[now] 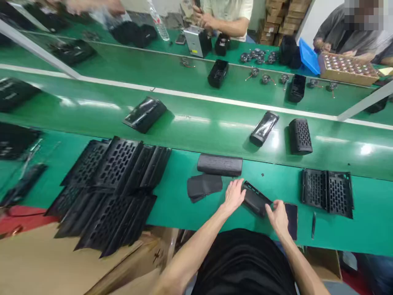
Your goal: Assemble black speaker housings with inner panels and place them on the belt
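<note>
Hands, 2: the left hand (235, 196) is grasping the left end of 1 black shell (255, 200); the right hand (278, 217) is meeting its other end with thumb and fingertips, though whether these are pinching, one cannot tell. The shell is lying aslant on the worktop (175, 209), directly before the body, apparently for steadying from 2 ends.

Right of the hands: 1 dark flat pad (291, 223) and 1 slim tool (313, 225), likely being kept handy; 2 grille panels (339, 192) are lying side by side.

Left: perforated panels (118, 162) are overlapping in a heap, probably saving space; the overlap is hiding their count.

Past the left hand: dark sheets (204, 186), fanned, number unclear; 1 ridged cover (219, 164).

Green belt (199, 135): 2 glossy shells (145, 114) and 1 perforated housing (300, 136) are resting apart, perhaps against scuffing.

Beyond the white rail (196, 95): 2 open boxes (218, 73) and at least 5 wired round parts (266, 79) are sitting spaced out.

Farthest: 1 blue tray (308, 57) is leaning beside 1 cardboard tray (344, 80), which is keeping its contents in rows.
</note>
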A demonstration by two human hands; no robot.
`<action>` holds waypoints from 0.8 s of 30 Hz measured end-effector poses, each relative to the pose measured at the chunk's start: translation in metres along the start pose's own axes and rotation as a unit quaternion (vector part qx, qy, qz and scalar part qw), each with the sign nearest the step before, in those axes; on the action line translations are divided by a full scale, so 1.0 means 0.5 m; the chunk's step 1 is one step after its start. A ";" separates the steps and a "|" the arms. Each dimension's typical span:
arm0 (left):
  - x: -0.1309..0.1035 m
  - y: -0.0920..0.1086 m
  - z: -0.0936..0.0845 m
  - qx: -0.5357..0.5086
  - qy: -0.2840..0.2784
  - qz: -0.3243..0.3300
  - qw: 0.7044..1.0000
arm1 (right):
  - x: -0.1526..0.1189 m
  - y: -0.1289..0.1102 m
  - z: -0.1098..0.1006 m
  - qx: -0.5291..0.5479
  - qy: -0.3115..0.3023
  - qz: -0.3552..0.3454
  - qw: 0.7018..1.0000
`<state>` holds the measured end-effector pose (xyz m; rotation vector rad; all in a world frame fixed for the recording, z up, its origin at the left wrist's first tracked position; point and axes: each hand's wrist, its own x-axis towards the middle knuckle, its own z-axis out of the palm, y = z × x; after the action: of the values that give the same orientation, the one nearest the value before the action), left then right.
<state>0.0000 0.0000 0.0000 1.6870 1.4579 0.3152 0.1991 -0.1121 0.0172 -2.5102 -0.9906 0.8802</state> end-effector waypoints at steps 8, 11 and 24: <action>0.017 0.000 -0.015 -0.073 -0.013 -0.023 0.997 | 0.052 -0.016 -0.025 0.095 -0.058 -0.059 0.992; -0.008 -0.002 -0.044 -0.162 -0.057 -0.032 0.985 | 0.052 -0.025 -0.051 0.156 -0.097 -0.065 0.981; -0.071 0.086 -0.147 -0.400 -0.077 -0.058 0.911 | -0.006 -0.094 -0.145 0.394 -0.169 -0.030 0.903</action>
<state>-0.0303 0.0022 0.0872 0.9297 1.0810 0.6015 0.2198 -0.0841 0.0962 -1.6655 -0.6052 1.3849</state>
